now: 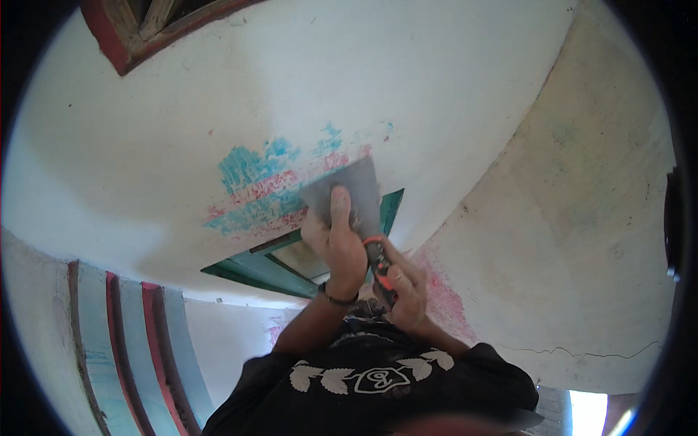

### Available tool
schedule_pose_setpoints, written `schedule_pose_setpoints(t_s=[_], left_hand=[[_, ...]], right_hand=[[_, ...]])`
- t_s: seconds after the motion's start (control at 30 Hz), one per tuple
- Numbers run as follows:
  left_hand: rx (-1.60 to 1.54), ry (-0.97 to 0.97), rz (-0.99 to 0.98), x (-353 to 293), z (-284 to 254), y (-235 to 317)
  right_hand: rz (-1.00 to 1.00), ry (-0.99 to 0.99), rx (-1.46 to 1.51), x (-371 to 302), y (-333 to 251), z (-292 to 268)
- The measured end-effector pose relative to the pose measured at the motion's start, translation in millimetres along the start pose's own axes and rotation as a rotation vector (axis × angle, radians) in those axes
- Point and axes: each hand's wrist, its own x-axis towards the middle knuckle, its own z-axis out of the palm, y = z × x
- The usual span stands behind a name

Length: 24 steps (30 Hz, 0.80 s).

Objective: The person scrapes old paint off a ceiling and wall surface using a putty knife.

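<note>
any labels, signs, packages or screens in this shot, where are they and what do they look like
No packages, signs or screens in view.
Shirt emblem: on the person's black shirt at the lower edge, below the hands; a white shield-like badge flanked by white leaf sprigs.

Left hand (336, 243): raised overhead, fingers pressed flat on the scraper blade; dark band at wrist.
Right hand (405, 285): closed round the orange-and-black handle (379, 267).
Scraper blade (345, 190): wide, grey, flat against the white surface (182, 109).
Paint patch (269, 185): teal and red, touching blade's upper edge.
Green frame (254, 272): just below the hands.
Striped moulding (131, 341): lower left, red and pale blue.
</note>
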Motion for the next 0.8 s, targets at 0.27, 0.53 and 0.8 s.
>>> schedule_pose_setpoints(t_s=[0.27,0.53,0.8], left_hand=[[-0.066,-0.014,-0.037,12.1,16.7,15.0],[0.039,0.017,0.022,16.5,1.8,5.0],[-0.008,0.081,-0.099,-3.6,-9.8,19.9]], right_hand=[[-0.052,-0.053,0.043,17.0,-13.2,3.5],[-0.019,0.09,-0.003,15.5,-13.2,16.9],[0.061,-0.048,-0.024,-6.2,-9.6,16.3]])
